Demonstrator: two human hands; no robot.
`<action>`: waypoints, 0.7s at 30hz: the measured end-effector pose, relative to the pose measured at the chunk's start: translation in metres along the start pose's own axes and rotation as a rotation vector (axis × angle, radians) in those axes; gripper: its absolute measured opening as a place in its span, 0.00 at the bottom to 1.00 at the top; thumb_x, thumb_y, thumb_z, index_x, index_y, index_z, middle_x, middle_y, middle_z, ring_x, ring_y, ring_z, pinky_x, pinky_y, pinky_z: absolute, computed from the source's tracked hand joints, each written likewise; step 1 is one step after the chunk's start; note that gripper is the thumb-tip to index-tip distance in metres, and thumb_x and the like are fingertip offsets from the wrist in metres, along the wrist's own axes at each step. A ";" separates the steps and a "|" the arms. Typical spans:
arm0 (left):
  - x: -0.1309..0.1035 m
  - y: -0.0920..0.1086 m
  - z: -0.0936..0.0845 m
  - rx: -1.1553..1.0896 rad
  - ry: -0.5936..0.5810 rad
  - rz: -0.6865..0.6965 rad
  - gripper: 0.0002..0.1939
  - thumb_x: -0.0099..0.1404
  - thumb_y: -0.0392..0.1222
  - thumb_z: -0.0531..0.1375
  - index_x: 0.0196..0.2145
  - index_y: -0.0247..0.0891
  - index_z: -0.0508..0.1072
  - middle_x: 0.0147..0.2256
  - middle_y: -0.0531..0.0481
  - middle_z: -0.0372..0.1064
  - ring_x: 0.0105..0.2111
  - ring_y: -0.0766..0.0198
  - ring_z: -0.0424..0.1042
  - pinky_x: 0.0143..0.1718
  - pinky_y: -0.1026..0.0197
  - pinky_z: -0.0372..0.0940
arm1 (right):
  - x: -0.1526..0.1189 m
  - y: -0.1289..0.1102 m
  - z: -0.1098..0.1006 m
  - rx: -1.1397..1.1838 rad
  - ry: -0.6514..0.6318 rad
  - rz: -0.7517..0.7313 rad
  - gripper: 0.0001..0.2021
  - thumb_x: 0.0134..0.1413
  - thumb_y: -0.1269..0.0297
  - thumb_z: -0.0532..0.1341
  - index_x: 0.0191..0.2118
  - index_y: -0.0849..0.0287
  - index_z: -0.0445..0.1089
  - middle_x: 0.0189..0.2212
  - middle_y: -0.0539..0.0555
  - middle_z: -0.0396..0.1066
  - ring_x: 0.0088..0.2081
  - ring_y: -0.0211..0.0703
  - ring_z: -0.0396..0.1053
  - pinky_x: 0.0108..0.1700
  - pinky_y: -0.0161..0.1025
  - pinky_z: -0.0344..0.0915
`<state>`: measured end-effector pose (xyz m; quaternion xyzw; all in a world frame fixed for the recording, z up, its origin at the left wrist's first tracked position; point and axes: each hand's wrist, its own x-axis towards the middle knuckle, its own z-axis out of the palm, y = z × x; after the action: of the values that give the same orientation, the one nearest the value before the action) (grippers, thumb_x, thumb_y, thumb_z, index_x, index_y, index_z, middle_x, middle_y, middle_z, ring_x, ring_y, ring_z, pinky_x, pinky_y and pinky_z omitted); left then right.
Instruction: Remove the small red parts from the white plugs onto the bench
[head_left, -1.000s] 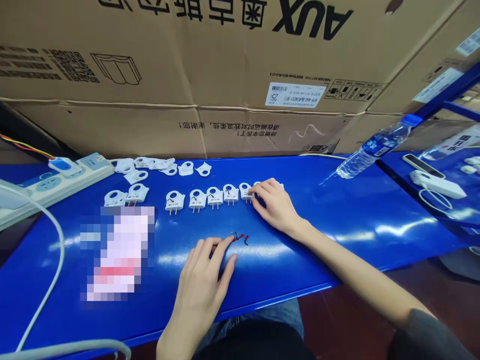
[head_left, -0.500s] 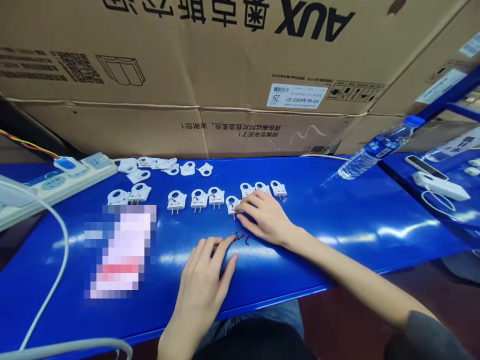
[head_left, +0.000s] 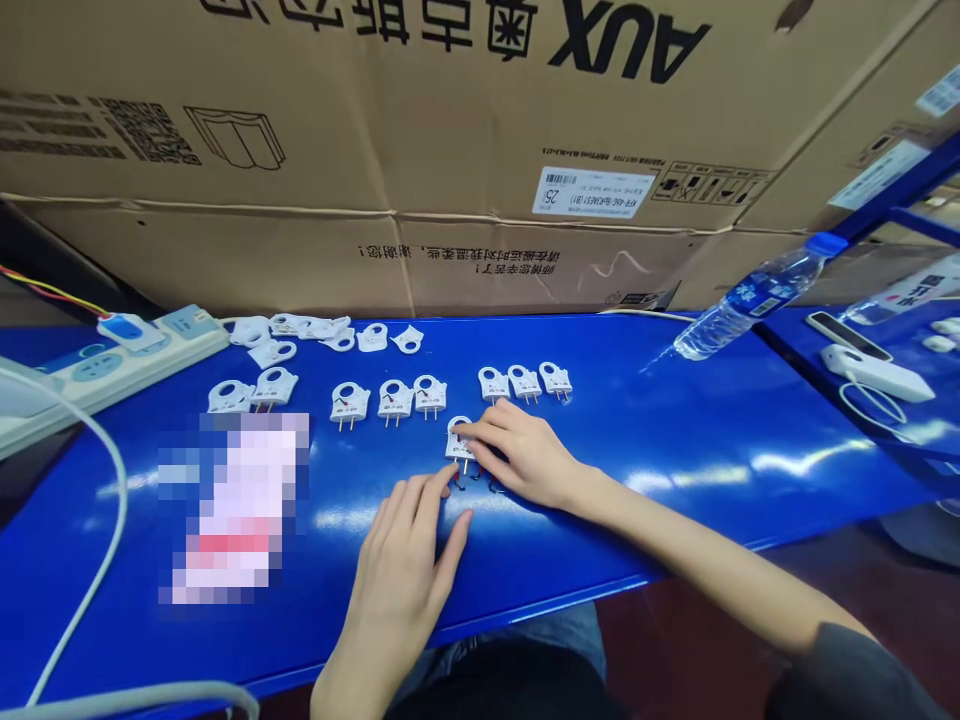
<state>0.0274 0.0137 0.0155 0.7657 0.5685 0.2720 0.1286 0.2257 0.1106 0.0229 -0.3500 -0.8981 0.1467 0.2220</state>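
My right hand (head_left: 525, 455) has its fingertips on a white plug piece (head_left: 459, 440) with a ring and two metal prongs, lying on the blue table (head_left: 637, 540). My left hand (head_left: 405, 560) rests just below it, fingers spread, its index fingertip near the prongs and the small red and black wire bits (head_left: 459, 480). Other white plug pieces with prongs lie in a row behind: one (head_left: 349, 402) left of centre, and several more, including one (head_left: 555, 380) beyond my right hand. White ring covers (head_left: 373, 338) without visible prongs lie farther back.
A power strip (head_left: 105, 370) with cables is at the left, near a blurred pink item (head_left: 247, 500). A large cardboard box (head_left: 300, 240) stands behind. A water bottle (head_left: 757, 295) leans at the right, near a white device (head_left: 877, 372).
My right hand has moved slightly toward me, bringing the plug piece from the row down beside the wire bits. My left hand has barely shifted.
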 end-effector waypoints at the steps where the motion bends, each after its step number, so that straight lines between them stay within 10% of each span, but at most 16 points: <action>1: 0.000 0.000 0.000 0.009 -0.010 0.005 0.18 0.77 0.50 0.52 0.60 0.44 0.67 0.46 0.45 0.74 0.44 0.54 0.75 0.43 0.51 0.71 | 0.000 0.000 0.000 0.003 -0.008 0.003 0.15 0.76 0.63 0.51 0.56 0.59 0.72 0.40 0.58 0.76 0.44 0.48 0.69 0.46 0.44 0.70; 21: -0.001 -0.004 0.004 0.064 -0.002 0.043 0.20 0.77 0.49 0.53 0.62 0.45 0.67 0.57 0.45 0.72 0.52 0.51 0.74 0.50 0.50 0.72 | 0.016 -0.008 -0.003 0.210 0.002 0.297 0.03 0.65 0.69 0.63 0.40 0.56 0.75 0.33 0.49 0.75 0.35 0.39 0.72 0.37 0.36 0.65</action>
<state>0.0263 0.0140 0.0103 0.7817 0.5603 0.2556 0.0986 0.2121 0.1162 0.0334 -0.4540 -0.8161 0.2705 0.2338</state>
